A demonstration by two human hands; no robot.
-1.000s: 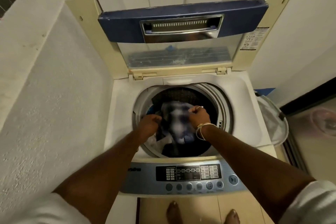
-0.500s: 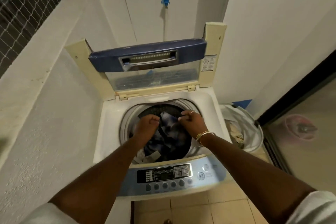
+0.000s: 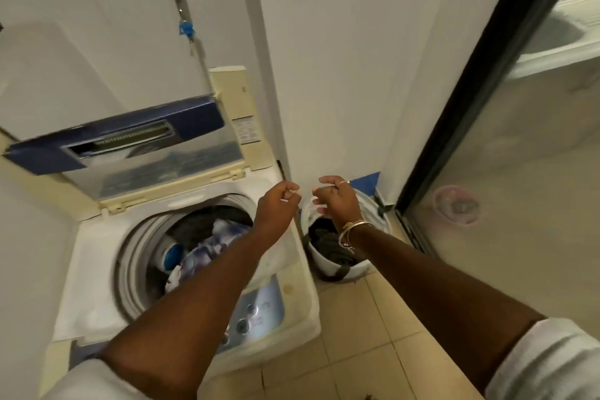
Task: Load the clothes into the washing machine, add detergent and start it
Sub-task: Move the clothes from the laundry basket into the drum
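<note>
Washing machine, lower left of frame, lid raised; clothes heaped in its drum; our left hand and right hand at mid-frame, above a white basket of dark laundry on the floor; fingers of both loosely curled, holding nothing.

The washing machine stands to my left against the wall, its lid raised behind the drum. Clothes lie in the drum, and the control panel runs along the front edge nearest me. A laundry basket sits on the floor just beside the machine's right side with garments in it. My left hand is over the machine's right rim, my right hand is above the basket, and a tap is on the wall behind the lid.
</note>
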